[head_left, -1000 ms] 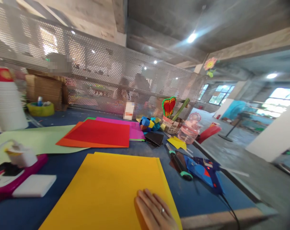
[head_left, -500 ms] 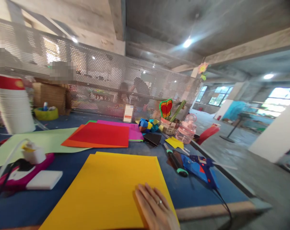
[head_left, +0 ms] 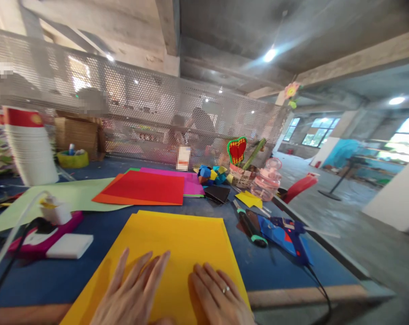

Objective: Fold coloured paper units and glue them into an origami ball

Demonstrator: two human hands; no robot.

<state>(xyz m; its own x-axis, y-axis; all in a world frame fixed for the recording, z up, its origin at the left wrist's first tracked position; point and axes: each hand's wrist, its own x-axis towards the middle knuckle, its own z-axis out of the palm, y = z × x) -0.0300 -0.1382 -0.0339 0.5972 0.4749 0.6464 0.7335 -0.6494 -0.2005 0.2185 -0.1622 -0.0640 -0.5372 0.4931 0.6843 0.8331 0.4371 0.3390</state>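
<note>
Large yellow sheets of paper (head_left: 180,239) lie at the table's front edge, one nearly covering another. Over their left part is my left hand (head_left: 131,289), fingers stretched and spread, holding nothing; whether it touches the paper I cannot tell. My right hand (head_left: 221,295), with a ring on one finger, rests flat on the right part of the top sheet. Just beyond the yellow paper lie red paper (head_left: 150,187), an orange sheet (head_left: 104,198) and magenta paper (head_left: 192,185). A pale green sheet (head_left: 79,194) extends to the left.
At right lie a utility knife (head_left: 250,225) and a blue hot glue gun (head_left: 294,234) with its cord. Left are a power strip (head_left: 31,243), a white power adapter (head_left: 71,246) and stacked paper cups (head_left: 30,149). A pink bottle (head_left: 267,183) stands behind. A mesh partition (head_left: 140,104) closes the back.
My left hand has come into view over the left of the yellow paper. My right hand stays on the right side. The view has shifted slightly.
</note>
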